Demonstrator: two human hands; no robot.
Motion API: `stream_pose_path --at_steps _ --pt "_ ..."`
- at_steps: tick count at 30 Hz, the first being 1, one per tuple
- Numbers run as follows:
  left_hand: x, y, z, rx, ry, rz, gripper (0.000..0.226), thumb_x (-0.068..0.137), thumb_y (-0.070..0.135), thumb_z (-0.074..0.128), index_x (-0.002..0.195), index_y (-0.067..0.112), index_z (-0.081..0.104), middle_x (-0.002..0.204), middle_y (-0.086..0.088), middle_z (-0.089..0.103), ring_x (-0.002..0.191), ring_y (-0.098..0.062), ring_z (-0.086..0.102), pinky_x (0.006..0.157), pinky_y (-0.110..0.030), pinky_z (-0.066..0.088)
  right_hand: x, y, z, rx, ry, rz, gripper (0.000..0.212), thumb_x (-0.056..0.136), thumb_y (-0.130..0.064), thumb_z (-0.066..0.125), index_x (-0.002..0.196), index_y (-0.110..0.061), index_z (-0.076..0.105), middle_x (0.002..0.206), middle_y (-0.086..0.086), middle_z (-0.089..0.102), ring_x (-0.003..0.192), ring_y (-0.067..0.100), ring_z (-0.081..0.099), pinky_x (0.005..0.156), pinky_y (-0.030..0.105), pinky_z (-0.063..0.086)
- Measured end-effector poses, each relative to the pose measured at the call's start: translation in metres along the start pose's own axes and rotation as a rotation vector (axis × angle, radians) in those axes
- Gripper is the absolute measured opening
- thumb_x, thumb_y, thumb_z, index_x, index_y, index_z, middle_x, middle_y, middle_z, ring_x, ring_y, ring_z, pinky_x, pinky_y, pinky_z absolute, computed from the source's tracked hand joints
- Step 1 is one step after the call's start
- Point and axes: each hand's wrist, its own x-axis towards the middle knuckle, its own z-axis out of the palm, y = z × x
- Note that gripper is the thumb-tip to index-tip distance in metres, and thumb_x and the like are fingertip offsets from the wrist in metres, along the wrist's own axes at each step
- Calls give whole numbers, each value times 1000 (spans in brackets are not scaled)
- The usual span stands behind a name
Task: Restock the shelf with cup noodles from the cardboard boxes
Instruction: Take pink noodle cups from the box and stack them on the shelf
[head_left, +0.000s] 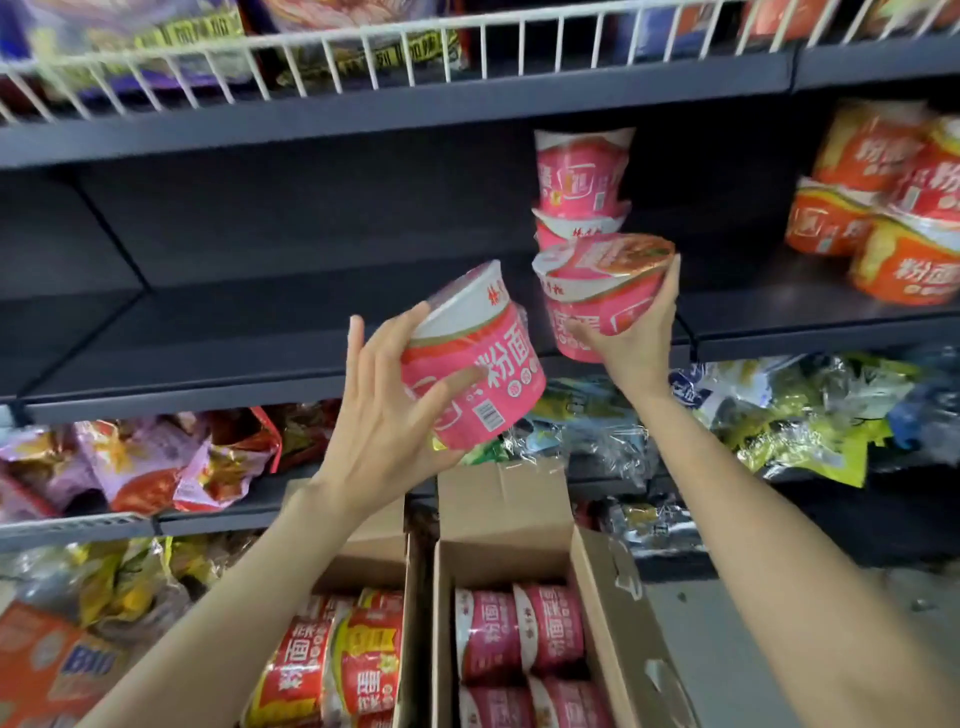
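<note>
Right now we hold two pink cup noodles in front of the dark middle shelf (322, 322). Our left hand (384, 410) grips one pink cup (475, 358) from its side and base, fingers curled round the wall, out in the air before the shelf's front edge. Our right hand (636, 332) grasps a second pink cup (602, 296) from beneath, right at the front edge, just before a stack of pink cups (582, 187) standing near the shelf's right end.

We judge the main risk is that stack: it looks slightly crooked, and nudging it with the right-hand cup could topple it off the front edge. The left-hand grip is also shallow, so the foil-wrapped cup could slip toward the open cardboard box (608, 597) below.

The left-hand cup is tilted, its lid up and leaning to the left and away from us, its base down toward the right; its axis runs diagonally. The right-hand cup is nearer upright, lid tipped toward us. Orange cups (904, 260) sit on the neighbouring shelf section to the right; more pink cups lie on their sides in the box.
</note>
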Motion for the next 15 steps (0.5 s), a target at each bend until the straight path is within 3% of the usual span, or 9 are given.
stream_pose_path --at_steps 2,4,7,9,11,13,15 --pt "22 -5 10 10 15 41 64 76 54 66 125 23 40 141 -18 21 133 -38 28 116 -58 5 25 16 12 -87 -34 96 132 64 -37 87 152 -15 -9 154 14 17 142 27 20 116 51 21" --pt "42 -10 20 28 37 90 65 75 55 68 124 24 41 141 -19 22 132 -38 29 115 -60 7 37 20 9 -242 -85 162 117 71 -39 81 152 -10 2 153 19 22 143 33 16 115 56 16" --pt "72 -12 35 41 58 195 71 71 52 76 125 24 41 141 -20 22 131 -39 29 113 -62 10 21 -2 -18 -63 -126 -17 75 85 -18 69 147 -20 29 146 4 36 137 18 32 111 40 33" --pt "91 -10 44 43 77 284 70 70 49 79 125 25 42 141 -20 22 131 -38 30 114 -61 10 -3 -29 -39 98 -351 -120 86 87 -5 65 148 -36 14 151 -10 28 133 -2 34 103 18 39" --pt "110 -6 51 68 113 384 68 69 40 81 124 26 44 141 -18 24 131 -37 31 116 -57 6 -13 -47 -44 123 -512 -204 111 79 -9 76 142 -48 -8 154 -19 14 134 -7 31 100 14 40" --pt "131 -2 60 102 151 459 64 70 28 79 124 27 45 143 -17 24 134 -34 26 116 -55 1 -4 -59 -39 35 -375 -253 132 64 -26 87 142 -47 -17 153 -18 14 136 -2 32 105 22 41" --pt "152 2 68 150 148 459 62 73 18 76 125 28 44 147 -15 20 140 -32 14 114 -58 -1 16 -60 -33 5 -193 -258 138 57 -38 90 144 -47 -17 156 -11 16 138 3 31 108 31 39"
